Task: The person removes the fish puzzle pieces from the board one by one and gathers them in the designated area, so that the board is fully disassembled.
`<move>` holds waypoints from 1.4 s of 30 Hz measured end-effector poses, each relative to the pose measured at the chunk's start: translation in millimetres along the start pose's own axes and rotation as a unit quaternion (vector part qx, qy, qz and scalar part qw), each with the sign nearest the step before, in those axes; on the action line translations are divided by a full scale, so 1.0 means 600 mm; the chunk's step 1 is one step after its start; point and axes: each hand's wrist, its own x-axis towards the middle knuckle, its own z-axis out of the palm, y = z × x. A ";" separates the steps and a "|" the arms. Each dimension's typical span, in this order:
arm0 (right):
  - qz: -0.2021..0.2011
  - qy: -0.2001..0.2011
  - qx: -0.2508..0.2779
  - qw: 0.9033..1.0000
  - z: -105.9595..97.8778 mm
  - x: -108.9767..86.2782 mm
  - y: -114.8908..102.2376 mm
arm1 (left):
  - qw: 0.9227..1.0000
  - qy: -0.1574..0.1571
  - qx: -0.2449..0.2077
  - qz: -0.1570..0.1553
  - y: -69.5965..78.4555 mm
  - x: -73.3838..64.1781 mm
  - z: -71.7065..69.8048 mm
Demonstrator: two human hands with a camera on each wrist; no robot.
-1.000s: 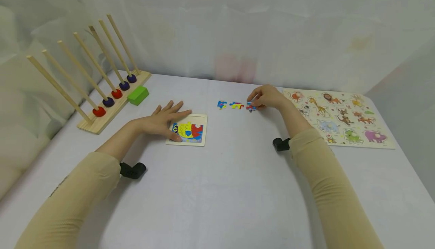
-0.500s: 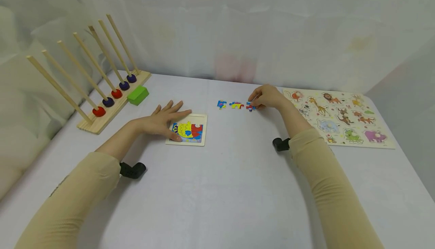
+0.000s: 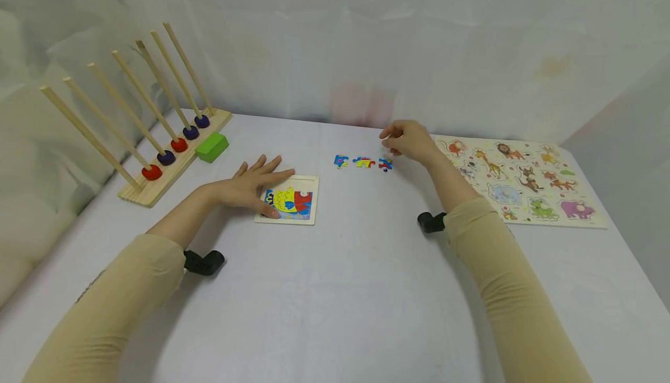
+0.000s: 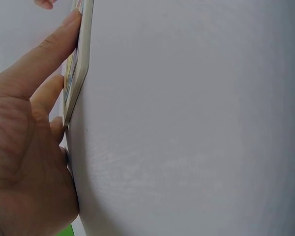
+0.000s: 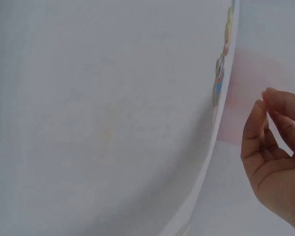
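Observation:
My left hand point(image 3: 245, 190) lies spread with straight fingers over the left side of a small wooden jigsaw tray point(image 3: 316, 197). Its thumb touches the tray's picture near the bottom and its index finger reaches the upper part. In the left wrist view the tray's pale edge point(image 4: 83, 64) shows under the thumb. Three loose jigsaw pieces lie in a row behind the tray: a blue one point(image 3: 341, 160), a yellow one point(image 3: 364, 163) and a red-and-blue one point(image 3: 385, 164). Just above and right of the last piece is my right hand point(image 3: 410, 140), its fingers loosely bent with nothing between them.
A wooden rod stand point(image 3: 167, 176) with red and dark blue beads is at the left, a green block point(image 3: 212, 147) beside it. An animal puzzle board point(image 3: 549, 220) lies at the right. A white cloth wall point(image 3: 293, 57) rises behind the table.
My right hand has let go of the red-and-blue jigsaw piece and lifted slightly up and away from it. The left hand and the tray have stayed in place.

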 end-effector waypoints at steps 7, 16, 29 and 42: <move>-0.037 -0.016 0.032 0.999 0.027 -0.003 -0.041 | 1.000 0.000 0.002 0.000 -0.002 0.000 0.001; -0.094 -0.068 0.067 0.991 0.081 -0.016 -0.096 | 1.000 -0.006 0.003 -0.002 -0.002 0.003 0.000; -0.159 -0.197 0.002 0.967 0.176 -0.025 -0.172 | 1.000 -0.006 -0.006 -0.001 -0.002 0.000 -0.003; -0.197 -0.234 -0.060 0.950 0.221 -0.031 -0.200 | 0.999 -0.006 -0.033 0.009 -0.002 -0.006 -0.004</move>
